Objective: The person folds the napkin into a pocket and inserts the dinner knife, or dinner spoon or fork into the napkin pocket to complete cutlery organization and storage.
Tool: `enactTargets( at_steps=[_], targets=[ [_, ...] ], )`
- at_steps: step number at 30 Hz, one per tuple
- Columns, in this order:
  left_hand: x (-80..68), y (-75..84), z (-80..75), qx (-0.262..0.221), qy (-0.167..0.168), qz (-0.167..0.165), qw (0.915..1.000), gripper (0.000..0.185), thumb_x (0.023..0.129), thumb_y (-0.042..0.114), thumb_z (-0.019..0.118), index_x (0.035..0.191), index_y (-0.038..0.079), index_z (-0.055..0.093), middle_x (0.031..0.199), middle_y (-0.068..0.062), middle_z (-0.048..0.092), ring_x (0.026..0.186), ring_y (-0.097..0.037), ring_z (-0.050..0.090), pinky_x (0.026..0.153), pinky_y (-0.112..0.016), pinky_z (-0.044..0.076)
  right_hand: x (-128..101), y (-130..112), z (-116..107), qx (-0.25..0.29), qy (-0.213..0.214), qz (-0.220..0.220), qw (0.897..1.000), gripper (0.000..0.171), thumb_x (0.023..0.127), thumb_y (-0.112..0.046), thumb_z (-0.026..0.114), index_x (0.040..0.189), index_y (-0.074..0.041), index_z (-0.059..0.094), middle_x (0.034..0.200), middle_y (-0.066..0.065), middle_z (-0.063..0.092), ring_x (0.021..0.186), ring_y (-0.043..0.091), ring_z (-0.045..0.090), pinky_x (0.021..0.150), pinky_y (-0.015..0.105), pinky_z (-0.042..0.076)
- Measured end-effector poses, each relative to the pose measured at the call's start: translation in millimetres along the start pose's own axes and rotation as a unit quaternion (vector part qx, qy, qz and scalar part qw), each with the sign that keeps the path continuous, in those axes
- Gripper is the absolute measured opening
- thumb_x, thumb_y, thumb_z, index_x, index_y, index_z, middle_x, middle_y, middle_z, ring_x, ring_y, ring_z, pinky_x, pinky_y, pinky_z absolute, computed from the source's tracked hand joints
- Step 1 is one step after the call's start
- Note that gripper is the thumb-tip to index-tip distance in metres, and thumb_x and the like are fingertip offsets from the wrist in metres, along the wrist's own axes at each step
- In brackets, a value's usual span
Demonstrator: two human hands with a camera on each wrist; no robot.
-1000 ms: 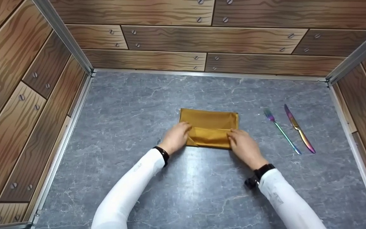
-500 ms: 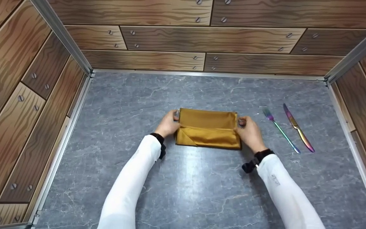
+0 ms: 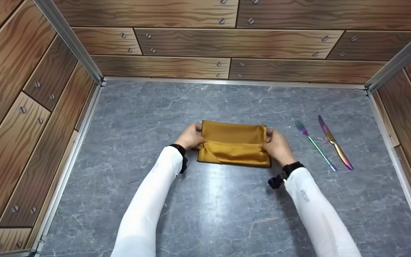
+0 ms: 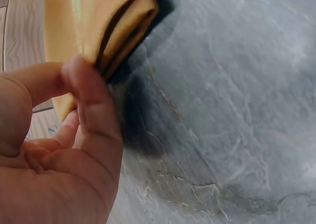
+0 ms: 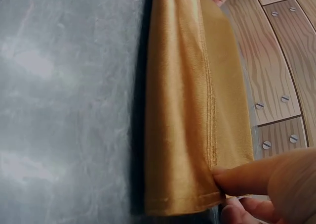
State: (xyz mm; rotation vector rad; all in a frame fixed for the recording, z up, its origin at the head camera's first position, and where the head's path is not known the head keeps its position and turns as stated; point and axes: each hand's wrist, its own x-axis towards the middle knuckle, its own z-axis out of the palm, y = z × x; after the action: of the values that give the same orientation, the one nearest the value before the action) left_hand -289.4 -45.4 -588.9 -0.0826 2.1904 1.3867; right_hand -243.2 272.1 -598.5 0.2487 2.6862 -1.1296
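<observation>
On grey table (image 3: 212,214), mid-frame, golden cloth (image 3: 234,151) lies folded below, not yet above; left hand (image 3: 190,136) and right hand (image 3: 278,146) pinch its sides.

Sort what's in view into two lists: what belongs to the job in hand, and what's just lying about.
Part of the job:
folded gold cloth
left hand, pinching the cloth's left edge
right hand, pinching its right edge

Apparently just lying about:
iridescent fork, untouched, right of the cloth
iridescent table knife, untouched, beyond the fork to the right
</observation>
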Motion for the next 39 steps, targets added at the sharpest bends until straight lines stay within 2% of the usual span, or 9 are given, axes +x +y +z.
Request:
enactTargets(
  at_steps=[7, 16, 21, 28, 31, 33, 34, 37, 39],
  targets=[
    [0.2, 1.0, -0.3, -0.041, -0.01, -0.017, 0.9989, 0.034, 0.089, -0.009, 0.055, 0.121, -0.009, 0.045, 0.08, -0.007, 0.057, 0.052, -0.01, 0.057, 0.053, -0.022, 0.056, 4, 0, 0, 0.074, -0.028, 0.02, 0.997, 0.05, 0.084, 0.005, 0.07, 0.127, 0.013, 0.046, 0.095, 0.014, 0.059, 0.069, 0.012, 0.062, 0.064, 0.021, 0.055],
    [0.3, -3.8, 2.2, -0.088, 0.008, 0.014, 0.996, 0.021, 0.089, -0.012, 0.055, 0.106, -0.002, 0.048, 0.083, -0.008, 0.052, 0.057, -0.014, 0.06, 0.056, -0.025, 0.059, 3, 6, 2, 0.056, -0.005, 0.012, 0.998, 0.028, 0.085, -0.001, 0.071, 0.108, 0.009, 0.06, 0.099, 0.013, 0.062, 0.091, 0.022, 0.059, 0.075, 0.02, 0.048],
    [2.5, -7.5, 3.0, -0.103, 0.007, 0.04, 0.9939, 0.017, 0.09, -0.011, 0.054, 0.102, 0.0, 0.048, 0.086, -0.011, 0.054, 0.057, -0.016, 0.064, 0.057, -0.027, 0.06, 2, 9, 3, 0.061, 0.01, -0.008, 0.998, 0.018, 0.084, 0.0, 0.072, 0.095, 0.005, 0.058, 0.094, 0.014, 0.064, 0.086, 0.021, 0.059, 0.071, 0.021, 0.047],
    [5.3, -13.1, 2.6, -0.117, -0.002, 0.037, 0.9925, 0.034, 0.09, -0.011, 0.054, 0.122, -0.006, 0.045, 0.1, -0.011, 0.052, 0.055, -0.014, 0.061, 0.051, -0.022, 0.057, 3, 9, 3, 0.069, -0.001, -0.005, 0.998, 0.021, 0.085, -0.001, 0.071, 0.099, 0.005, 0.057, 0.102, 0.022, 0.067, 0.086, 0.021, 0.063, 0.07, 0.02, 0.049],
    [5.0, -10.1, 0.4, -0.059, -0.006, 0.023, 0.998, 0.031, 0.091, -0.005, 0.059, 0.12, -0.006, 0.05, 0.09, -0.008, 0.058, 0.052, -0.011, 0.059, 0.048, -0.02, 0.054, 3, 9, 3, 0.076, -0.005, -0.003, 0.997, 0.022, 0.085, -0.001, 0.071, 0.101, 0.006, 0.057, 0.104, 0.022, 0.067, 0.082, 0.018, 0.063, 0.069, 0.019, 0.05],
    [4.1, -6.5, -0.4, 0.02, 0.0, 0.014, 0.9997, 0.014, 0.091, 0.003, 0.064, 0.103, -0.001, 0.057, 0.076, -0.004, 0.059, 0.05, -0.009, 0.056, 0.047, -0.02, 0.05, 3, 10, 3, 0.085, -0.008, -0.003, 0.996, 0.022, 0.085, -0.001, 0.071, 0.101, 0.007, 0.057, 0.102, 0.021, 0.066, 0.078, 0.014, 0.062, 0.067, 0.018, 0.051],
    [3.6, -4.8, -0.5, 0.067, 0.005, 0.013, 0.9977, 0.01, 0.091, 0.007, 0.067, 0.091, 0.003, 0.058, 0.068, -0.002, 0.058, 0.049, -0.009, 0.054, 0.046, -0.02, 0.048, 2, 10, 4, 0.087, -0.008, -0.003, 0.996, 0.022, 0.085, -0.001, 0.071, 0.101, 0.007, 0.057, 0.102, 0.02, 0.066, 0.076, 0.013, 0.061, 0.066, 0.018, 0.051],
    [2.5, -1.7, 0.1, 0.195, 0.03, 0.017, 0.9802, 0.033, 0.091, 0.02, 0.072, 0.066, 0.013, 0.052, 0.055, 0.004, 0.051, 0.048, -0.009, 0.049, 0.046, -0.02, 0.04, 2, 10, 4, 0.103, -0.011, 0.0, 0.995, 0.021, 0.085, 0.002, 0.07, 0.1, 0.007, 0.056, 0.098, 0.018, 0.065, 0.071, 0.011, 0.062, 0.065, 0.019, 0.053],
    [1.6, -1.3, 1.0, 0.234, 0.041, 0.018, 0.9711, 0.038, 0.09, 0.023, 0.072, 0.062, 0.016, 0.049, 0.053, 0.005, 0.05, 0.048, -0.01, 0.048, 0.046, -0.022, 0.038, 2, 10, 5, 0.114, -0.017, 0.001, 0.993, 0.021, 0.086, 0.003, 0.068, 0.101, 0.008, 0.055, 0.097, 0.017, 0.064, 0.068, 0.011, 0.063, 0.064, 0.02, 0.055]
  ],
)
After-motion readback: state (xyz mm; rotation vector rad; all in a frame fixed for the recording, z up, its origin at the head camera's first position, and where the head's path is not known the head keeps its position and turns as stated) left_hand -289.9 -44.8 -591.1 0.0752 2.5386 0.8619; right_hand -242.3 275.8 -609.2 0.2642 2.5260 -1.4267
